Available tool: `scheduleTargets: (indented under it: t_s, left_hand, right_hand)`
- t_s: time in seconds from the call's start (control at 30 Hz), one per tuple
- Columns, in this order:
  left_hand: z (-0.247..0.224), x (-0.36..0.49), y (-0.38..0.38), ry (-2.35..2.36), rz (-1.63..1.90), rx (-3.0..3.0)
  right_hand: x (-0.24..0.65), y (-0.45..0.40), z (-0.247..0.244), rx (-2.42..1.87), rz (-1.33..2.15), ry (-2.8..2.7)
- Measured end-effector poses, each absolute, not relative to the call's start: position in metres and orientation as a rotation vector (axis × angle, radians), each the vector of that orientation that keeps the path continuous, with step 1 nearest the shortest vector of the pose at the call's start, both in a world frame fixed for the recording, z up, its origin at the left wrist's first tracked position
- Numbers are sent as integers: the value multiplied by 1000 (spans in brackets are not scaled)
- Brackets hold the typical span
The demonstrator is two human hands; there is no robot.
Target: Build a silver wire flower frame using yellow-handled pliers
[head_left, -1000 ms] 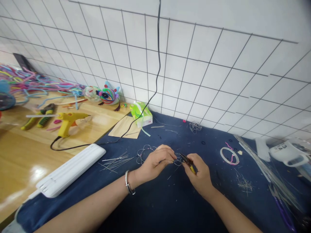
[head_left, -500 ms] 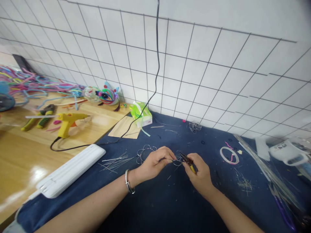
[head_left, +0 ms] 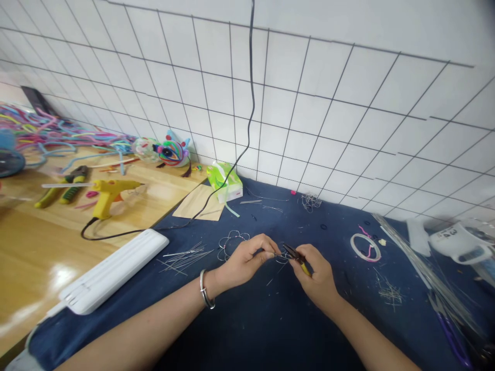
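pliers [head_left: 296,254] edged nearer left hand [head_left: 247,261]; right hand [head_left: 317,272] grips them.

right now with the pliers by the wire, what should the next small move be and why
Probably a gentle squeeze of the pliers with the right hand: their tip is close to the wire, which the left hand pinches, though contact is too small to confirm.

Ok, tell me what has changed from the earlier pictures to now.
Very little: the left hand's fingers have bent a little at the wire, and the tips of the pliers in the right hand have shifted slightly left. Nothing was visibly let go. The glue gun and tape roll stayed put.
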State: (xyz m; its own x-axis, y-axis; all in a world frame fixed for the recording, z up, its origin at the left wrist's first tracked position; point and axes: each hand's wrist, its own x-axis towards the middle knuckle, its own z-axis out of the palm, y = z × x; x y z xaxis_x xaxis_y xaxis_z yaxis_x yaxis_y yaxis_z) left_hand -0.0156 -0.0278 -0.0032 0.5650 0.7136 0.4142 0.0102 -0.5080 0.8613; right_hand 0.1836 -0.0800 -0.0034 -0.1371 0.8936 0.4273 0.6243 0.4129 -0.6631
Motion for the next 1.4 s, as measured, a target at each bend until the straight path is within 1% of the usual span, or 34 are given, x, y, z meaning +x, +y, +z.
scheduleTargets:
  t_s: [0.17,0.4,0.6,0.77,1.03,1.27,1.4]
  left_hand:
    - [-6,-15,-30,600,1024,1839]
    - [-3,-14,-32,609,952,1702]
    - [-1,-16,-30,689,994,1835]
    - [-4,-17,-26,712,1114,1961]
    - [-5,-19,-23,782,1156,2089]
    - [-5,-20,-21,769,1128,2181]
    - [-5,-21,-19,769,1097,2225]
  right_hand:
    - [184,-80,-5,-1263,439,-1935]
    - [183,-80,-8,-1216,442,-1950]
    - [185,-80,-3,-1204,422,-2012]
    - [192,-77,0,-1311,276,-2079]
    - [198,-76,4,-1453,3,-2238]
    - [198,-74,8,-1458,-79,-2293]
    - [200,-74,8,-1444,-60,-2339]
